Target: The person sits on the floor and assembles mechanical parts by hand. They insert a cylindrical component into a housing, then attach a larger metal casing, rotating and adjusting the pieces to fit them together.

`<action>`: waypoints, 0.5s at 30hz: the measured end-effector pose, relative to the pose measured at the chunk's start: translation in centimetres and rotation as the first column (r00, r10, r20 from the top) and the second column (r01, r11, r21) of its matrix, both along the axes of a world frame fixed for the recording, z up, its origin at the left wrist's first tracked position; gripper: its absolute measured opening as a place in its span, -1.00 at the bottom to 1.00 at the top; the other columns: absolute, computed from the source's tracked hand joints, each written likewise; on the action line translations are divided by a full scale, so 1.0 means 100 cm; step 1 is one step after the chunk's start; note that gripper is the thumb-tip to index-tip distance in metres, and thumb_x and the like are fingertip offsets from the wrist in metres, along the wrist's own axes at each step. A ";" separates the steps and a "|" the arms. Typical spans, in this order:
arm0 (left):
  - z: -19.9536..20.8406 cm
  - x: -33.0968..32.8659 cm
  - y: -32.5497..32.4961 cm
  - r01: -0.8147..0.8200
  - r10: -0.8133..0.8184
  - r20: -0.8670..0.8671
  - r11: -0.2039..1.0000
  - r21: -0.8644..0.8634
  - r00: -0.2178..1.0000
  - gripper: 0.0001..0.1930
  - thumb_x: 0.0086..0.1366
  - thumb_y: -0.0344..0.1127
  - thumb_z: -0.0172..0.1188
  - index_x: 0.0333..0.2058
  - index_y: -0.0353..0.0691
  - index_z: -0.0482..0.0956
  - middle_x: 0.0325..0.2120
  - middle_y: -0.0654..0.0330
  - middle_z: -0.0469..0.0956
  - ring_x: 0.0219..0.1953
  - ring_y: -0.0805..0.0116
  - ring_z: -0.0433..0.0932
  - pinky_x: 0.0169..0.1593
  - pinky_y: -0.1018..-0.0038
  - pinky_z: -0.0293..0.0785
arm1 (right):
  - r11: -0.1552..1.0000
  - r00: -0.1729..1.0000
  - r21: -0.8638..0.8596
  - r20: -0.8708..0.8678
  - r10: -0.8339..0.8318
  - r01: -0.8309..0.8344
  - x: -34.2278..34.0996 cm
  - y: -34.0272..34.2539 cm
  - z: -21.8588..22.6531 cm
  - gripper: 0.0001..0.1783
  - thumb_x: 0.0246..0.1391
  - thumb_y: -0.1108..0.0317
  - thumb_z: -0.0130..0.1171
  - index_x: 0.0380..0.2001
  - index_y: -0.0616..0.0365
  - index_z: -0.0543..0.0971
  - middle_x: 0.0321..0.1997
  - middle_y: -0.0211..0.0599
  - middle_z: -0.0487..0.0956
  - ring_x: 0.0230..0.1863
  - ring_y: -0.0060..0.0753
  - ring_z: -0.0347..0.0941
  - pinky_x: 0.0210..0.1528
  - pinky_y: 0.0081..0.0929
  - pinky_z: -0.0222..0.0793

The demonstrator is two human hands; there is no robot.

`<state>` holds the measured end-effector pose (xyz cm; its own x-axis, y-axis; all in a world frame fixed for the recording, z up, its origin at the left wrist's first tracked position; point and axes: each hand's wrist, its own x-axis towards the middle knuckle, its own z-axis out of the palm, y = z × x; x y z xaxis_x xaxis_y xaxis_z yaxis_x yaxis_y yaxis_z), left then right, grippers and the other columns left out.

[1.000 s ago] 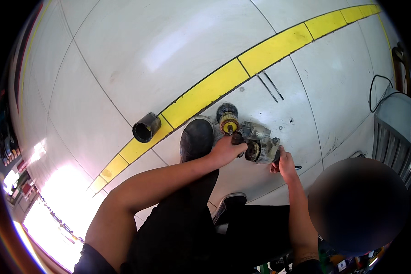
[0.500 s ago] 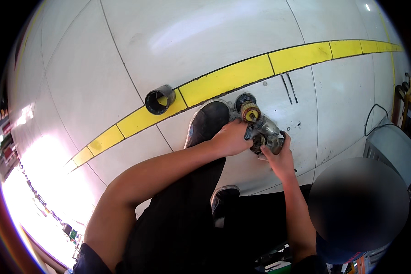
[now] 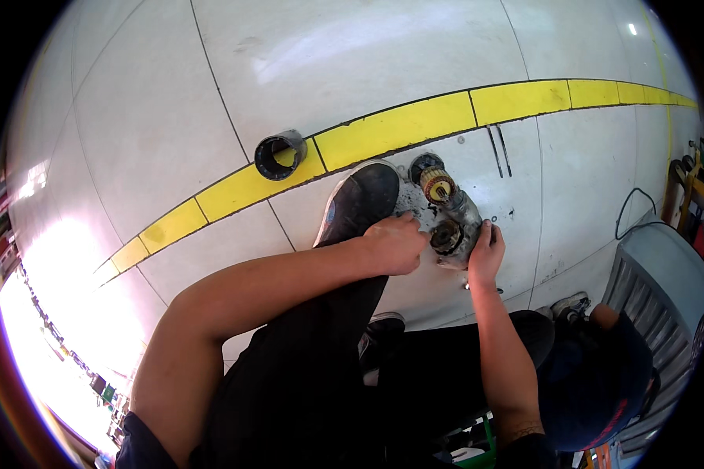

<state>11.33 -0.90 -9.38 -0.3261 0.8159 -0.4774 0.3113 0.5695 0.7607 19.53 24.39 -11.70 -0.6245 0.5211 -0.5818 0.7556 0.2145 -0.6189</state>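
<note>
A grey metal gear housing (image 3: 468,215) lies on the floor in front of me, its round opening showing a dark, greasy inside. Against its far end is a motor armature (image 3: 436,184) with copper-coloured windings, and a dark round part (image 3: 425,166) sits beyond that. My right hand (image 3: 486,252) grips the housing's near right side, fingers along the metal. Just left of the opening, apart from it, my left hand (image 3: 399,244) is closed with its fingers curled; whatever they hold, if anything, is hidden.
A black hollow cylinder (image 3: 281,155) stands on the yellow floor stripe (image 3: 399,125). Two thin dark rods (image 3: 499,152) lie beyond the housing. My shoe (image 3: 364,195) is close on the left. At the right a person (image 3: 602,383) crouches beside a grey bin (image 3: 657,266).
My left hand has drawn back leftward off the housing, uncovering its round opening. My right hand has slid to the housing's side. The person at the right has bent lower and away.
</note>
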 end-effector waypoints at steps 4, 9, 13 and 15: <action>-0.001 -0.005 -0.002 -0.082 0.081 0.042 0.996 0.030 0.996 -0.57 0.31 -0.18 0.31 0.01 -0.41 0.65 0.01 -0.10 0.62 0.20 -0.05 0.54 0.23 0.09 0.59 | 0.996 0.999 -0.080 -0.009 -0.045 0.044 0.009 0.017 -0.009 -0.57 0.65 0.12 -0.03 -0.06 0.34 0.57 -0.19 -0.27 0.61 -0.22 -0.48 0.43 -0.08 -0.34 0.42; 0.016 -0.013 0.004 -0.188 0.177 0.148 0.980 0.060 0.973 -0.46 0.36 -0.07 0.33 0.13 -0.39 0.56 0.06 -0.12 0.59 0.18 -0.09 0.58 0.25 0.08 0.58 | 0.933 0.967 -0.292 -0.083 -0.242 0.208 0.004 0.018 0.006 -0.62 0.65 0.18 -0.05 -0.06 0.32 0.58 -0.16 -0.32 0.63 -0.22 -0.55 0.48 -0.12 -0.39 0.47; 0.037 -0.018 0.003 -0.297 0.264 0.212 0.944 0.146 0.941 -0.32 0.36 0.07 0.38 0.21 -0.36 0.48 0.08 -0.12 0.57 0.16 -0.12 0.60 0.21 0.10 0.58 | 0.844 0.920 -0.459 -0.129 -0.371 0.277 -0.024 -0.006 0.050 -0.63 0.66 0.18 -0.05 -0.05 0.30 0.58 -0.14 -0.34 0.65 -0.19 -0.59 0.53 -0.12 -0.45 0.53; 0.057 -0.032 0.004 -0.291 0.251 0.232 0.943 0.158 0.940 -0.24 0.31 0.15 0.43 0.22 -0.37 0.46 0.09 -0.10 0.55 0.15 -0.11 0.61 0.19 0.12 0.59 | 0.821 0.893 -0.491 -0.166 -0.417 0.292 -0.031 -0.010 0.068 -0.62 0.66 0.17 -0.04 -0.05 0.29 0.58 -0.14 -0.36 0.64 -0.19 -0.61 0.54 -0.12 -0.50 0.54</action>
<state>8.10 -0.53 -3.68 -0.4589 0.7910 -0.4046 -0.0093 0.4511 0.8924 16.39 23.34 -4.88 -0.6040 0.4615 -0.6497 0.5267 -0.3806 -0.7601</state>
